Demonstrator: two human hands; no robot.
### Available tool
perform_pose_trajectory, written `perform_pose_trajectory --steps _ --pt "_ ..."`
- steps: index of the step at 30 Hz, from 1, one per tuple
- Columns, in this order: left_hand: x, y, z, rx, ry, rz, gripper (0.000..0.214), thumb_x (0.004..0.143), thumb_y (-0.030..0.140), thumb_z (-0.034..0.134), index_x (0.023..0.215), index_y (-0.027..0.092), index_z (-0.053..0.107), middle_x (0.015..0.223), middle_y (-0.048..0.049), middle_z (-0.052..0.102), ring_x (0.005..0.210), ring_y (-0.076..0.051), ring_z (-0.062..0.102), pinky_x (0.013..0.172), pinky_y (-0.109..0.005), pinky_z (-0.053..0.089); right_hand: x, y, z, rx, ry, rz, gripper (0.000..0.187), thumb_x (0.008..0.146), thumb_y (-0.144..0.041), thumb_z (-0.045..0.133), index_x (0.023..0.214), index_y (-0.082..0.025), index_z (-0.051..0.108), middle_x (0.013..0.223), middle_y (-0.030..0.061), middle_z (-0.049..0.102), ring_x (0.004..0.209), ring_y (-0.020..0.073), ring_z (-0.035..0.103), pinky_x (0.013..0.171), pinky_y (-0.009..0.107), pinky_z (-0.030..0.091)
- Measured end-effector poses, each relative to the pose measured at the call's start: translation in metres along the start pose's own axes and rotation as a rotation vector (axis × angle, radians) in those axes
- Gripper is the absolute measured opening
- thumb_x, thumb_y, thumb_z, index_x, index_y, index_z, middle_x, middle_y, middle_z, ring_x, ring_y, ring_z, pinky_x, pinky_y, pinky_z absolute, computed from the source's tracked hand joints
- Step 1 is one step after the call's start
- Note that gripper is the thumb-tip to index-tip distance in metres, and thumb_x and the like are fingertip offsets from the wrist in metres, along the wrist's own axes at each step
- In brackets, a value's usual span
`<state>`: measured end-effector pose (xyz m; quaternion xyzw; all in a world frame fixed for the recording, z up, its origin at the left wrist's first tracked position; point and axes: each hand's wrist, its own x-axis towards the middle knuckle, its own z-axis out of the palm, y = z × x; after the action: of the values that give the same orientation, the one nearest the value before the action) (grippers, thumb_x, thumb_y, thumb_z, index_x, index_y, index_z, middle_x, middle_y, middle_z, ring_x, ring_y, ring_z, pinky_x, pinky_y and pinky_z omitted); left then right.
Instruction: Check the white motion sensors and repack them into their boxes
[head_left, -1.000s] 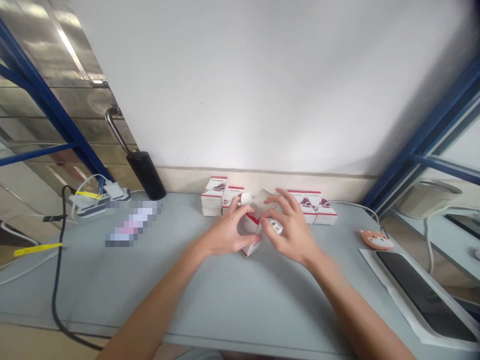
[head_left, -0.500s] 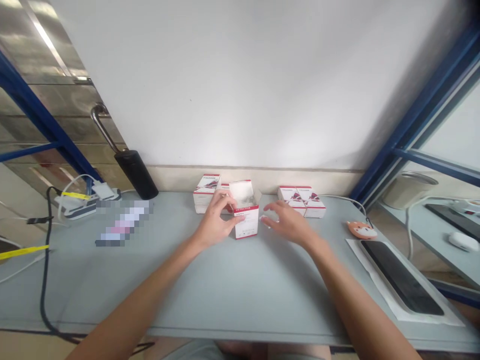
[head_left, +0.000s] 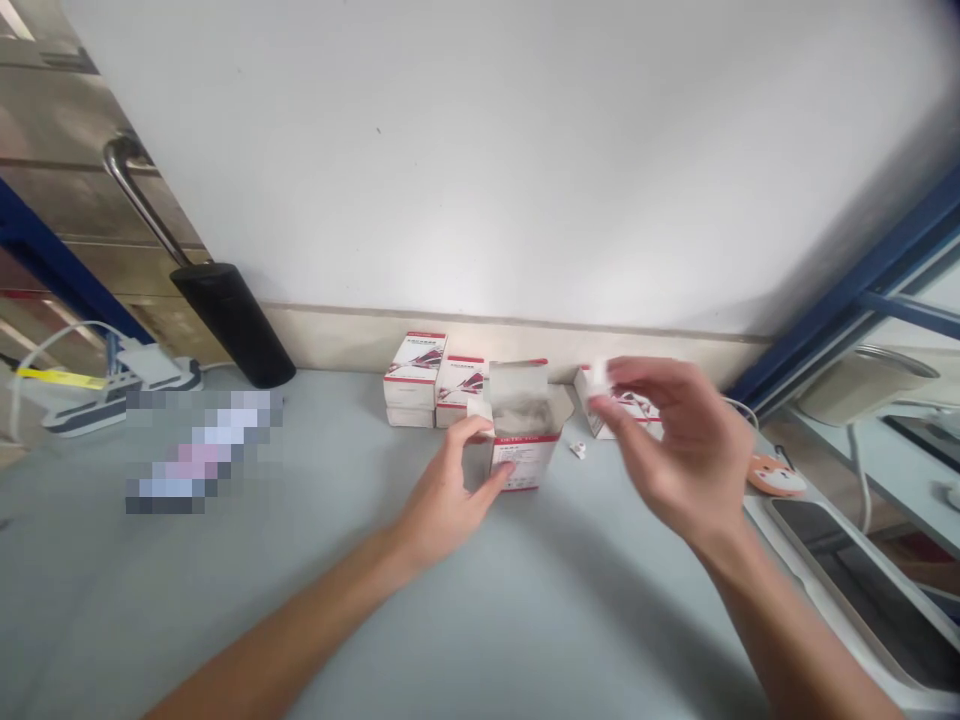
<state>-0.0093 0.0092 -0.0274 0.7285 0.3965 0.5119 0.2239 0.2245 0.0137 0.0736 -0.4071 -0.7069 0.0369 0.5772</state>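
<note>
A small white and red carton (head_left: 521,462) stands on the table with its top flaps raised, and a pale, partly see-through item shows inside. My left hand (head_left: 450,490) grips the carton at its left side, thumb on the front and fingers at the left flap. Raised to the right of it, my right hand (head_left: 679,450) pinches a small white piece (head_left: 600,378) between thumb and fingers; blur hides its kind. Another small white part (head_left: 577,450) lies on the table between the carton and my right hand.
Closed cartons (head_left: 414,365) stand stacked behind on the left; more cartons (head_left: 600,425) sit behind my right hand. A black cylinder (head_left: 236,325) leans near the wall. At right lie an orange animal-faced object (head_left: 776,477) and a dark-screened device (head_left: 862,575). A power strip (head_left: 124,395) is at left.
My right hand has risen from the table and moved right with a small white piece. The left hand now holds the carton lower down. The camera view has shifted closer.
</note>
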Motion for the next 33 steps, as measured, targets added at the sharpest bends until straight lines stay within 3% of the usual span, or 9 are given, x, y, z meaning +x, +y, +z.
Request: perform_pose_trajectory --steps 3,5,12,16,19,21,24,27,33 --pt "-0.002 0.002 0.001 -0.026 0.023 0.024 0.043 0.099 0.030 0.068 0.134 0.034 0.044 0.126 -0.0058 0.062 0.117 -0.023 0.066 0.101 -0.041 0.056 0.014 -0.022 0.004 -0.128 -0.470 -0.144 0.018 0.100 -0.024 0.059 0.112 -0.030 0.071 0.110 0.0045 0.076 0.088 0.0227 0.073 0.076 0.036 0.059" --pt "-0.002 0.003 0.001 -0.028 0.036 0.027 0.040 0.099 0.032 0.068 0.133 0.033 0.047 0.124 -0.0054 0.063 0.116 -0.023 0.066 0.099 -0.040 0.057 0.022 -0.021 0.012 -0.189 -0.637 -0.170 0.023 0.100 -0.020 0.054 0.109 -0.029 0.074 0.105 0.0038 0.076 0.078 0.0204 0.071 0.066 0.033 0.056" --pt "-0.001 0.001 -0.002 -0.003 0.032 0.106 0.042 0.100 0.026 0.065 0.136 0.035 0.045 0.121 -0.0045 0.063 0.111 -0.021 0.067 0.093 -0.038 0.059 0.032 -0.010 0.025 -0.145 -0.756 -0.240 0.032 0.102 -0.015 0.050 0.103 -0.029 0.079 0.097 0.0022 0.078 0.091 0.0241 0.073 0.075 0.039 0.059" --pt "0.000 0.000 -0.005 0.038 0.059 0.187 0.060 0.097 0.021 0.067 0.146 0.037 0.037 0.127 -0.0061 0.061 0.114 -0.022 0.066 0.099 -0.041 0.058 0.018 -0.005 0.006 -0.056 -0.556 -0.253 0.035 0.104 -0.023 0.054 0.135 -0.034 0.066 0.131 0.0037 0.073 0.119 0.0278 0.069 0.099 0.046 0.057" --pt "0.001 0.003 -0.008 0.090 0.083 0.228 0.073 0.092 0.018 0.072 0.151 0.038 0.034 0.130 -0.0075 0.061 0.112 -0.024 0.068 0.097 -0.042 0.060 -0.006 0.025 -0.004 -0.184 -0.307 -0.099 0.028 0.103 -0.026 0.056 0.127 -0.032 0.067 0.120 0.0066 0.074 0.103 0.0267 0.072 0.084 0.042 0.059" --pt "0.001 0.008 -0.010 0.134 0.066 0.271 0.077 0.089 0.015 0.074 0.150 0.040 0.035 0.123 -0.0068 0.063 0.109 -0.025 0.069 0.091 -0.041 0.062 -0.025 0.053 -0.003 -0.337 -0.449 0.051 0.023 0.101 -0.033 0.058 0.121 -0.029 0.068 0.110 0.0065 0.074 0.085 0.0245 0.072 0.066 0.037 0.056" --pt "-0.001 0.015 -0.012 0.208 0.031 0.318 0.073 0.087 0.014 0.075 0.145 0.040 0.040 0.120 -0.0076 0.066 0.103 -0.027 0.072 0.082 -0.042 0.065 -0.045 0.089 0.002 -0.434 -0.635 0.188 0.019 0.099 -0.031 0.057 0.108 -0.026 0.072 0.110 0.0071 0.073 0.083 0.0244 0.073 0.065 0.035 0.055" --pt "-0.002 0.020 -0.015 0.318 0.014 0.349 0.063 0.085 0.019 0.078 0.136 0.039 0.048 0.128 -0.0105 0.066 0.104 -0.030 0.073 0.076 -0.045 0.067 -0.047 0.098 0.000 -0.365 -0.623 0.269 0.017 0.099 -0.027 0.056 0.097 -0.025 0.072 0.097 0.0049 0.074 0.079 0.0223 0.072 0.066 0.034 0.055" --pt "0.000 0.029 -0.016 0.502 0.075 0.484 0.048 0.082 0.011 0.077 0.121 0.032 0.059 0.124 -0.0085 0.068 0.100 -0.024 0.074 0.071 -0.035 0.067 -0.030 0.036 -0.019 0.010 0.068 0.076 0.014 0.088 -0.022 0.077 0.100 -0.026 0.072 0.095 0.0041 0.075 0.087 0.0236 0.071 0.078 0.039 0.057"
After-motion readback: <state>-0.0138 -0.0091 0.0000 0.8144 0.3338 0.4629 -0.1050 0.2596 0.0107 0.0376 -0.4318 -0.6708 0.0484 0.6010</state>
